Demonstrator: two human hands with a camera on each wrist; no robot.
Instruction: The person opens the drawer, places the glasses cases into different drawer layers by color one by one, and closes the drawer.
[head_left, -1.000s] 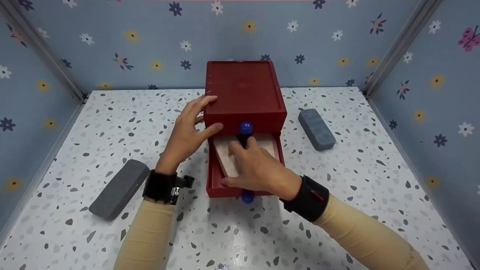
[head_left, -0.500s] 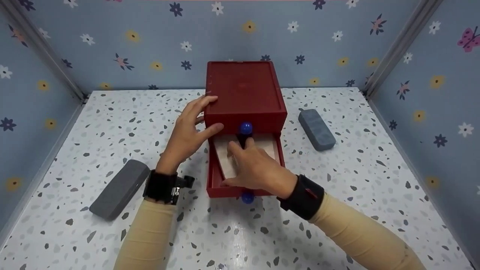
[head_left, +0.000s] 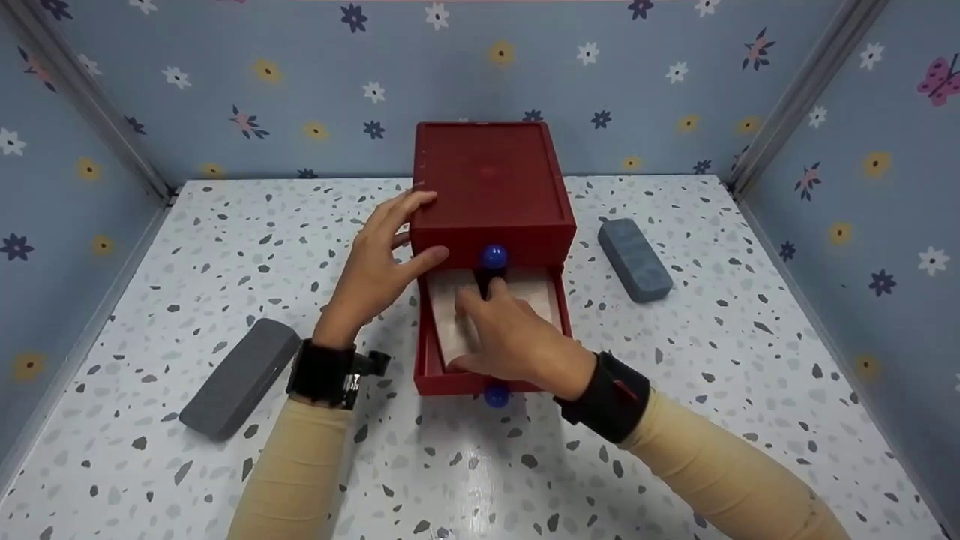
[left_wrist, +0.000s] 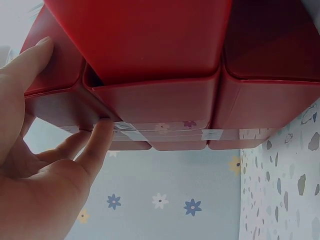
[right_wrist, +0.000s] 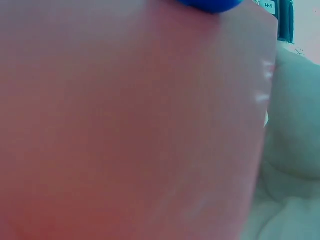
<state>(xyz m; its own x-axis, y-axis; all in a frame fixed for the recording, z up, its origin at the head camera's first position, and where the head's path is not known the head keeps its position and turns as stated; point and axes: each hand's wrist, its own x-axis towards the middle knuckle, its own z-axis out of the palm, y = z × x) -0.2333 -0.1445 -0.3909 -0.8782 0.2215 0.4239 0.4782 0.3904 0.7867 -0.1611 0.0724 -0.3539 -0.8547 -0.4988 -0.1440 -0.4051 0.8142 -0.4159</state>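
Note:
A red two-drawer box [head_left: 487,180] with blue knobs stands in the middle of the table. Its lower drawer [head_left: 431,384] is pulled out. Inside lies a beige flat thing [head_left: 448,326], with a dark patch [head_left: 491,280] near the upper knob [head_left: 494,256]. My right hand [head_left: 521,337] reaches down into this drawer, bent fingers on the beige thing and thumb at its front edge; the hand covers much of it. My left hand [head_left: 382,255] rests against the box's front left corner, thumb on the front. In the left wrist view, its fingers [left_wrist: 102,137] touch the red side.
A dark grey oblong case [head_left: 238,379] lies left of the box, beside my left wrist. To the right lies a blue-grey oblong case [head_left: 634,259]. Flowered panels [head_left: 300,90] enclose the speckled table [head_left: 675,375] at the back and both sides.
My right hand has shifted slightly within the drawer. The beige thing's near left corner has come forward, under the thumb. My left hand has stayed on the box.

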